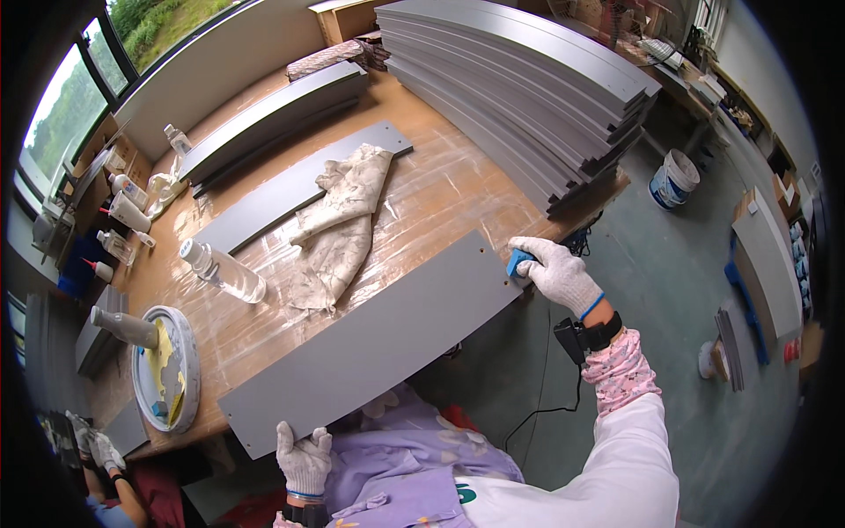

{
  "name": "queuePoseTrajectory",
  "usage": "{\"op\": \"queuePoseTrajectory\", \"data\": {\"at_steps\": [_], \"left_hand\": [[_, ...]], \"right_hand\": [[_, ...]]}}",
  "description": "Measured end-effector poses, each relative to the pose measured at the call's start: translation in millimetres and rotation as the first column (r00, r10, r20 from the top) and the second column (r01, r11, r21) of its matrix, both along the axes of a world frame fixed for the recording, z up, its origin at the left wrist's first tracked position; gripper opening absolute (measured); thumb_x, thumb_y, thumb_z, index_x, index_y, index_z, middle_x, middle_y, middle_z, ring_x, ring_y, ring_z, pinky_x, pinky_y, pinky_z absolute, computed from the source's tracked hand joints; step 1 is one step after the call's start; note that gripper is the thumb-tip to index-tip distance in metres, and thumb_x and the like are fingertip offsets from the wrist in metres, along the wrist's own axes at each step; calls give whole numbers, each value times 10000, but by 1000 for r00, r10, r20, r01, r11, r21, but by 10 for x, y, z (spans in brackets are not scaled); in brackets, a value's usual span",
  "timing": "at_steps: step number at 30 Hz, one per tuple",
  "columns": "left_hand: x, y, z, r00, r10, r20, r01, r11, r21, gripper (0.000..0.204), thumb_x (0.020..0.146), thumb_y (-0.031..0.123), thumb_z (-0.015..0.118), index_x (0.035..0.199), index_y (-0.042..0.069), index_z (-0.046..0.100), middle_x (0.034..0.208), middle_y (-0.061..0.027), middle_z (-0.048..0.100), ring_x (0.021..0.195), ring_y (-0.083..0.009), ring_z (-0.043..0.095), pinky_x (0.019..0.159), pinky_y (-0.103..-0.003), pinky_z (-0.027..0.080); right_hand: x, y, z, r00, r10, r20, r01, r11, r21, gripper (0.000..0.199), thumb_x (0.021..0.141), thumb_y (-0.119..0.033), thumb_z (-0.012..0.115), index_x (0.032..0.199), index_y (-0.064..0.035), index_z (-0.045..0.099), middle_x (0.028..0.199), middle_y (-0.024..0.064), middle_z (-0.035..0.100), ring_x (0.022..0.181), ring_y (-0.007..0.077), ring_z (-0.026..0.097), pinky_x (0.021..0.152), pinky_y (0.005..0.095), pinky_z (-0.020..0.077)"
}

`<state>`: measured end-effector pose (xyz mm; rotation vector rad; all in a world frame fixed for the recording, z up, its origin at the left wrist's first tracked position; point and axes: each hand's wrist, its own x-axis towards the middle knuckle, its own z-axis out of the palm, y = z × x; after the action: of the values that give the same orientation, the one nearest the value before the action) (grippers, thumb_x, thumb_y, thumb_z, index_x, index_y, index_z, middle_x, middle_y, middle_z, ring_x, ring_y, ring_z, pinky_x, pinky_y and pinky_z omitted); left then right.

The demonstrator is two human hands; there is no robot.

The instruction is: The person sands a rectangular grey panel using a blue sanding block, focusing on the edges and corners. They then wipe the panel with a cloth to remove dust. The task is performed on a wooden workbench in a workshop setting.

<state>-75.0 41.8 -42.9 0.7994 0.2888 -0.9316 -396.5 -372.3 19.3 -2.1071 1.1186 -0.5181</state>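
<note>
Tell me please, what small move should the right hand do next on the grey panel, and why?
Probably draw the blue block along the panel's far end edge. The right hand presses it at that corner of the long grey panel, beside two small holes, while the left hand steadies the near end, so the panel looks braced for a stroke.

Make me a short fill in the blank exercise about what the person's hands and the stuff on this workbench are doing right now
1. The right hand presses a small ____ block against the far end of the long grey panel.
2. The left hand grips the panel's ____ end.
3. A stained cloth lies beside a clear plastic ____ lying on its side.

Missing words: blue; near; bottle
</note>
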Motion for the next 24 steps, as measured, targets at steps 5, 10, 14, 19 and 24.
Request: {"op": "queuePoseTrajectory", "data": {"at_steps": [5,10,14,19,24], "left_hand": [[-10,-73,30,999,-22,29,22,1000,8,280,1001,383,616,1111,126,620,989,-112,715,756,-326,722,632,-442,646],[-27,-46,112,1000,-11,20,10,999,38,273,1002,379,618,1110,129,624,983,-98,718,744,-304,721,638,-417,646],[-33,-38,110,999,-12,50,9,998,58,269,1002,371,621,1117,128,628,985,-90,722,736,-285,721,635,-406,647],[-34,-90,135,998,-27,51,24,998,57,246,1003,351,624,1112,130,635,983,-83,726,730,-276,721,622,-395,650],[58,0,102,995,-82,58,79,996,41,250,1025,358,578,1111,137,657,986,-71,753,756,-277,734,667,-414,660]], "right_hand": [[219,-142,-220,980,-104,169,130,980,-153,399,928,-222,680,1299,-84,633,1266,176,660,1171,367,619,1008,415,492],[-38,203,-200,991,-90,96,103,984,-143,404,925,-207,684,1304,-80,622,1272,171,653,1156,353,630,991,410,505],[-444,471,-247,979,-167,114,171,985,-18,395,936,-171,675,1309,-54,615,1239,166,673,1118,297,666,988,380,521],[-345,753,-702,773,-352,528,395,918,34,437,925,-69,694,1330,16,556,1265,172,632,1151,235,631,975,336,525],[13,1011,-714,902,-129,412,337,808,-484,466,841,-119,783,1239,-18,561,1208,180,632,1091,363,622,969,435,508]]}}
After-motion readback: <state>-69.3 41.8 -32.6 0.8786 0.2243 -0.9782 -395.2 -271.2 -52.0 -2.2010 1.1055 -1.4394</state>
